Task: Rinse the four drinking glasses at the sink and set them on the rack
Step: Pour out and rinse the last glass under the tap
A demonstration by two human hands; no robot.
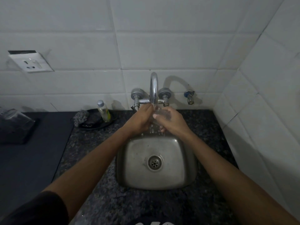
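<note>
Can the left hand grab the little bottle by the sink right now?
Probably not right now: the left hand is busy holding the glass under the tap. The bottle stands close on its left with nothing between, so once freed it likely could.

Looks like a small home kitchen corner. You've got a little stainless sink point(155, 161) sunk into a speckled dark granite counter point(90, 143), a chrome wall-mounted tap point(153, 90) with two knobs, and plain white tiles point(162, 49) running up both walls. There's a wall socket point(30, 62) off to the left, plus a black dish point(95, 120) holding a steel scrubber point(80, 118) and a small bottle point(103, 111) (dish soap, probably). Pretty dim lighting, very domestic, nothing commercial about it.
</note>
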